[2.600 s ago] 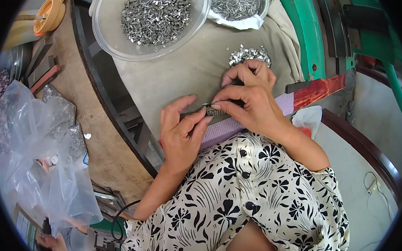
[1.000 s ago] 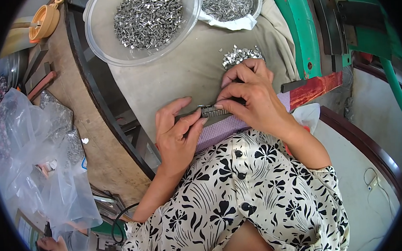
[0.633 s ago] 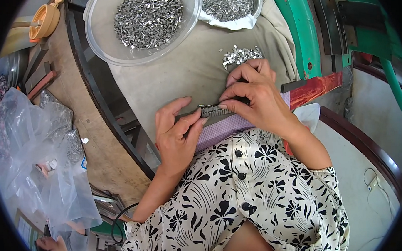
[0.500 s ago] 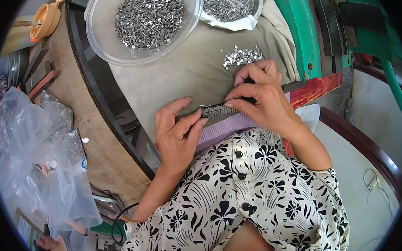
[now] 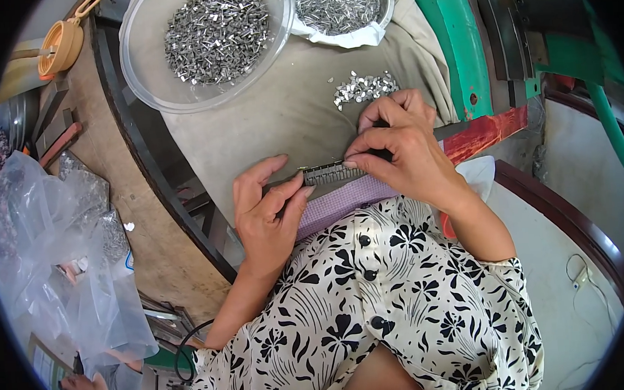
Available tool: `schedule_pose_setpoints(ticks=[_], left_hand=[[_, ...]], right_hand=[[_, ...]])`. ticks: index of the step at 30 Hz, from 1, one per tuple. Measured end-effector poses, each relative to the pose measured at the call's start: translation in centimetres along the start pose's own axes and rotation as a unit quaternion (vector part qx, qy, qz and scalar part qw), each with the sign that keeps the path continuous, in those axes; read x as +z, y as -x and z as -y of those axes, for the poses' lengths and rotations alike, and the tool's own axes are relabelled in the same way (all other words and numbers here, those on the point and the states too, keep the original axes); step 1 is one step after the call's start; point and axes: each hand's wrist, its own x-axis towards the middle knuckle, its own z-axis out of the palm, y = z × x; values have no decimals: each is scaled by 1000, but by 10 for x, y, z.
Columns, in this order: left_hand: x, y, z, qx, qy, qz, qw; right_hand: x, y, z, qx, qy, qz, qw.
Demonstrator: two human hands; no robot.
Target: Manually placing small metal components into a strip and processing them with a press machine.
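A narrow dark strip with a comb-like row of small metal pins (image 5: 325, 174) spans the gap between my hands, above a purple checked cloth. My left hand (image 5: 265, 213) pinches its left end between thumb and fingertips, index finger raised away. At the other end, my right hand (image 5: 405, 146) is closed with thumb and forefinger on the strip; whether a small piece sits in those fingertips is hidden. Just beyond my right hand lies a loose heap of small shiny metal pieces (image 5: 364, 88) on the grey-brown cloth (image 5: 252, 138).
A clear plastic tub (image 5: 140, 77) of short metal parts stands at the back, beside a bowl (image 5: 387, 4) of thin metal pins. Green machinery (image 5: 453, 53) rises at right. Plastic bags (image 5: 54, 258) cover the left table, near an orange cup (image 5: 64, 49). Another person (image 5: 103, 386) is at lower left.
The whole view has shifted slightly, so the tub, heap and hands appear a little further left. Both hands keep their grip on the strip, with nearly the same pose.
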Motion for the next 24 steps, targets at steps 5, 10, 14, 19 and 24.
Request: schedule_pose_setpoints(ticks=[5, 10, 14, 19, 24], left_hand=[[0, 0, 0, 1, -2, 4, 1000], [0, 1, 0, -3, -2, 3, 1000], [-1, 1, 1, -2, 1, 7, 1000], [-1, 1, 1, -3, -1, 8, 1000], [0, 1, 1, -7, 3, 6, 1000]], right_hand=[[7, -3, 7, 5, 10, -9, 1000], [8, -2, 7, 10, 6, -11, 1000], [6, 2, 0, 6, -11, -3, 1000], [7, 1, 3, 9, -19, 6, 1000], [8, -1, 8, 16, 1, -16, 1000]])
